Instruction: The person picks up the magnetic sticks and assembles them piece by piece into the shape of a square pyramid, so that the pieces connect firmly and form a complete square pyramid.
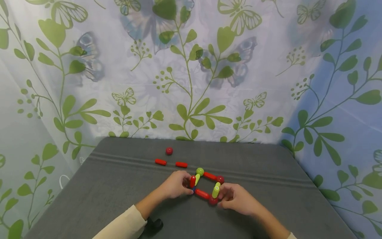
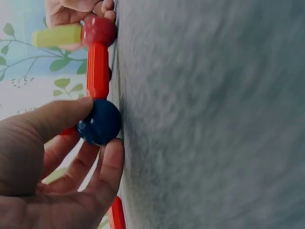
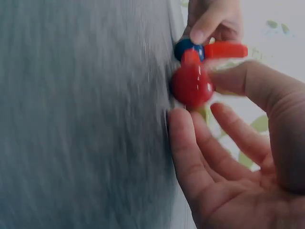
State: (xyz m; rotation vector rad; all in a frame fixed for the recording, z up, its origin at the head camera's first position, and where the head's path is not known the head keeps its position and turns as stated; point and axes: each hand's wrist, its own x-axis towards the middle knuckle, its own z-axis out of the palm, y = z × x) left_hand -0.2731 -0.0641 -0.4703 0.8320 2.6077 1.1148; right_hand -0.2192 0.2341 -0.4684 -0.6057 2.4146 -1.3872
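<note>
The rod-and-ball frame (image 1: 202,194) lies on the tabletop (image 1: 89,196), between the left hand (image 1: 176,186) and the right hand (image 1: 237,199). Upright rods (image 1: 216,192) stand on its two near corners. Two loose rods (image 1: 181,164) lie behind and to the left; a loose ball (image 1: 169,151) lies behind them. A curtain (image 1: 209,93) hangs behind the tabletop.

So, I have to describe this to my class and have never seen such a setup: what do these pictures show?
There is no machine here, just a person's two bare hands. The wide picture comes from a camera on the head; the two closer ones come from cameras on the wrists, so the grey surface seems to stand on edge. On it lie a loose red ball, two loose red rods and, nearer the person, a small frame of balls and rods. The left hand pinches the frame's blue ball; the right hand curls around its near red ball, though how firmly is unclear.
</note>
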